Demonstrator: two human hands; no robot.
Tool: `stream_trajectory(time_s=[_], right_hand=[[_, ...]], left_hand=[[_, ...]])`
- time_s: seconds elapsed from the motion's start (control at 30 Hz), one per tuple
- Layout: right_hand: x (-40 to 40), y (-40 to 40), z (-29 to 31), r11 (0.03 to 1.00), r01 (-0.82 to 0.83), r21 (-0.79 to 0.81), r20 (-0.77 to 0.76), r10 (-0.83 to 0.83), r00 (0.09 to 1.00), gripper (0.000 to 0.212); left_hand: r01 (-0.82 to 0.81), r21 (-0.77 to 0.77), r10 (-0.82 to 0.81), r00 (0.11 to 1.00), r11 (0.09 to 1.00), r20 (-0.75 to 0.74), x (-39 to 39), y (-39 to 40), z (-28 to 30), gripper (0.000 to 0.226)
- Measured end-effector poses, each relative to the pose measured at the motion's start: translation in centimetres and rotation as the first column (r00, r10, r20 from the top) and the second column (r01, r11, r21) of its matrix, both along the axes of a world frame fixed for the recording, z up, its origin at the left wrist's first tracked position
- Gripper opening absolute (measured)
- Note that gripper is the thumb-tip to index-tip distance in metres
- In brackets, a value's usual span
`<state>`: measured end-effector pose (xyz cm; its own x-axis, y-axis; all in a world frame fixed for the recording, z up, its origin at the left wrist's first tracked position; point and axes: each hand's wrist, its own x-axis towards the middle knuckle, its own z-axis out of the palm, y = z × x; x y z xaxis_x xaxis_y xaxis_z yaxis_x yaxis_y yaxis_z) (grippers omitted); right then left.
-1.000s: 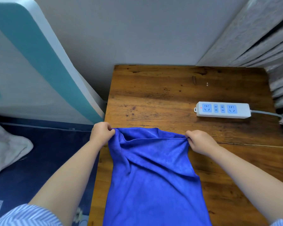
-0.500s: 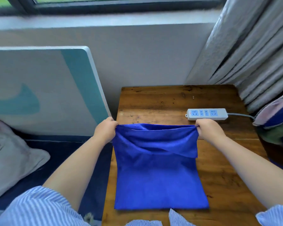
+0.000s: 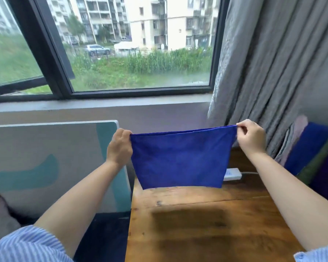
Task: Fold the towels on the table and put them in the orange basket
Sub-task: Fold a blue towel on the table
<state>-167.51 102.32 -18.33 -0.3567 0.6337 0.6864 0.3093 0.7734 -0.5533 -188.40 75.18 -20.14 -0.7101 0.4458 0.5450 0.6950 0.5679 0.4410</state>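
One white and teal panel leans at 9 o'clock. The left hand grasps the left top corner of the one blue towel, which hangs doubled in the air above the wooden table. The right hand pinches the right top corner. One white power strip lies behind, at 3 o'clock; no writing is readable

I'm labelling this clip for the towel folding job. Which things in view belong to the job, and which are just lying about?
Part of the job:
blue towel, held up by its top corners above the table
left hand, gripping one corner
right hand, pinching the other corner
wooden table

Just lying about:
white power strip on the table
grey curtain
white and teal board leaning beside the table
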Motion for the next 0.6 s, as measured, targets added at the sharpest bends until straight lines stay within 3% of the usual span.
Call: stream_trajectory(time_s=[0.07, 0.1, 0.13, 0.2, 0.27, 0.4, 0.47, 0.53, 0.6], right_hand=[[-0.4, -0.3, 1.1, 0.999, 0.049, 0.006, -0.071, -0.048, 0.996, 0.014], [-0.5, -0.1, 1.4, 0.999, 0.043, 0.005, -0.020, -0.043, 0.999, 0.014], [-0.4, 0.0, 1.4, 1.000, 0.012, 0.024, 0.128, -0.015, 0.992, 0.014], [0.1, 0.2, 0.9, 0.983, -0.134, 0.123, 0.494, 0.057, 0.868, 0.013], [0.7, 0.2, 0.8, 0.948, -0.236, 0.212, 0.544, 0.086, 0.834, 0.007], [-0.3, -0.1, 1.7, 0.984, -0.069, 0.164, 0.195, 0.036, 0.980, 0.012], [-1.4, 0.3, 1.9, 0.995, -0.054, 0.088, 0.216, 0.034, 0.976, 0.021], [-2.0, 0.7, 1.4, 0.990, -0.129, -0.057, 0.470, 0.140, 0.871, 0.033], [-2.2, 1.0, 0.5, 0.973, -0.183, -0.139, 0.651, 0.229, 0.724, 0.037]], left_hand=[[-0.024, 0.150, 0.033, 0.998, 0.988, -0.059, 0.3, 0.8, 2.0, 0.023], [-0.020, 0.162, 0.023, 1.000, 0.987, -0.018, 0.4, 1.1, 2.7, 0.025], [-0.030, 0.054, 0.027, 0.998, 0.998, 0.057, 0.4, 1.2, 3.1, 0.025], [-0.083, -0.315, 0.150, 0.970, 0.945, 0.194, -0.1, 0.8, 2.8, 0.025], [-0.118, -0.432, 0.210, 0.963, 0.894, 0.171, -0.5, 0.0, 2.6, 0.025], [-0.110, 0.045, 0.104, 0.989, 0.993, 0.108, -0.7, -0.1, 3.1, 0.025], [-0.101, 0.102, 0.081, 0.979, 0.990, 0.187, -0.9, 0.4, 3.4, 0.030], [-0.135, -0.101, 0.157, 0.955, 0.986, 0.253, -1.3, 0.4, 3.1, 0.031], [-0.192, -0.256, 0.245, 0.950, 0.947, 0.196, -1.5, -0.1, 2.2, 0.034]])
